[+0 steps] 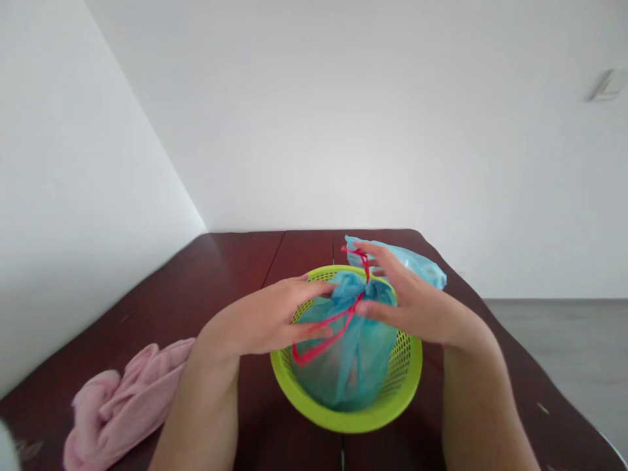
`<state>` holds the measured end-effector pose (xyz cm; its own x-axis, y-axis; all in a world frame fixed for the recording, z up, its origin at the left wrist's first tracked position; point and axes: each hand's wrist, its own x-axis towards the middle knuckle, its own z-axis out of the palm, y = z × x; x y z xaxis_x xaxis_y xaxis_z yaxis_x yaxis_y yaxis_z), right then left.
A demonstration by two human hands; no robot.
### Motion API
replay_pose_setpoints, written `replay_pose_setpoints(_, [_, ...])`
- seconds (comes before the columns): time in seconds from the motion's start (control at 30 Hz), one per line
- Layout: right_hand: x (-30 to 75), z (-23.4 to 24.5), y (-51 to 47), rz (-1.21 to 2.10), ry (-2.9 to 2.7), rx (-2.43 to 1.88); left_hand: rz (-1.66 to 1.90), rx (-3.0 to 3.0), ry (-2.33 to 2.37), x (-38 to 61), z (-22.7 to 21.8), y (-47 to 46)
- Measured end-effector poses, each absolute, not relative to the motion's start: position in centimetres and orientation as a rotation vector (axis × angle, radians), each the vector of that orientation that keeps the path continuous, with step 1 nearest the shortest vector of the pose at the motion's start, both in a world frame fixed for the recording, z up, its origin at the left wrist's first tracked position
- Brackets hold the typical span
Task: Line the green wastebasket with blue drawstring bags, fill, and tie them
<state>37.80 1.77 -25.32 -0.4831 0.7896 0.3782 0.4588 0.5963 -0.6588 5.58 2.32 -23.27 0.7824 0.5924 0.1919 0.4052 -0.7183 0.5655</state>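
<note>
A lime-green plastic basket (pixel 350 422) with a perforated wall holds a translucent blue-green plastic bag (pixel 343 373). Red drawstring (pixel 314 352) gathers the bag's neck, with one loop falling toward the left and another end rising at the back right. Over the bag's left side, my left hand (pixel 277 314) has its thumb and fingers spread, close to the red loop. My right hand (pixel 412 294) is at the right of the gathered neck, fingers apart, its thumb at the string below the knot. What lies inside the bag only shows as blurred pale shapes.
Behind the basket, a light-blue plastic bag (pixel 417 265) lies on the dark red-brown table (pixel 230 261). A crumpled pink cloth (pixel 130 405) is at the left front. White walls (pixel 314 118) stand behind and to the left; grey floor (pixel 544 333) shows at right.
</note>
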Motion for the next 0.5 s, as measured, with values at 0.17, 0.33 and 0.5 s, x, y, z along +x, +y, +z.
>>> replay_pose_setpoints(0.17, [36.1,-24.9,0.0,0.864,-2.585,-1.057,0.378,2.358,0.602,7.3,-23.1,2.0])
replay_pose_setpoints(0.33, [35.7,-24.9,0.6,0.928,-2.662,-1.04,0.404,2.33,0.623,6.4,-23.0,2.4])
replay_pose_setpoints(0.5, [35.8,-24.5,0.8,1.03,-2.529,-0.932,0.575,2.357,0.723,5.2,-23.0,3.0])
